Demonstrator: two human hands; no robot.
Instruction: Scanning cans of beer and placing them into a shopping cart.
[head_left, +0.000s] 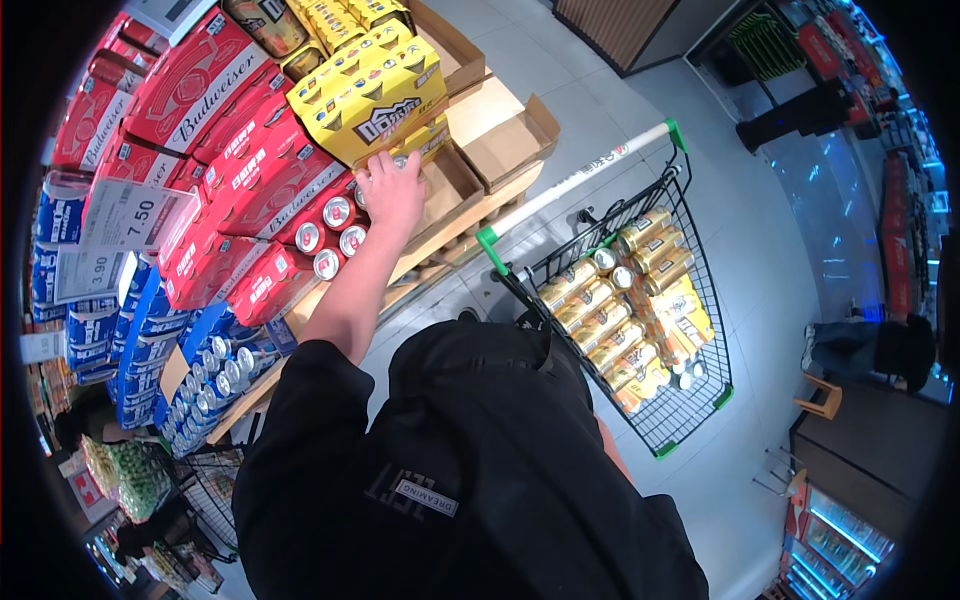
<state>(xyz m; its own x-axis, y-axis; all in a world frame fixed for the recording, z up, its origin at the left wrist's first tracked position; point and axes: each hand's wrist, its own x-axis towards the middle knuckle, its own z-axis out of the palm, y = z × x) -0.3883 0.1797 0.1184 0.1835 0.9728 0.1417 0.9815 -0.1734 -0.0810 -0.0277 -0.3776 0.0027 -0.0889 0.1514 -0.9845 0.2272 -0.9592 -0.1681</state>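
Observation:
My left hand (394, 191) reaches to the beer display, its fingers around a can (400, 161) whose silver top shows between them. Beside it stand loose red beer cans (339, 212) with silver tops. Just above the hand is a yellow carton of cans (375, 105), stacked on another yellow pack. Open cardboard trays (510, 146) lie to its right on the wooden display stand (480, 105). Of my right arm only a bit of forearm shows beside my black shirt; the hand is out of view.
A shopping cart (592, 174) with gold cans and yellow packs stands at the right. Red Budweiser cartons (202, 82) and blue cans (217, 367) fill the left. Another person (870, 349) is at the far right, near a wooden stool (821, 397).

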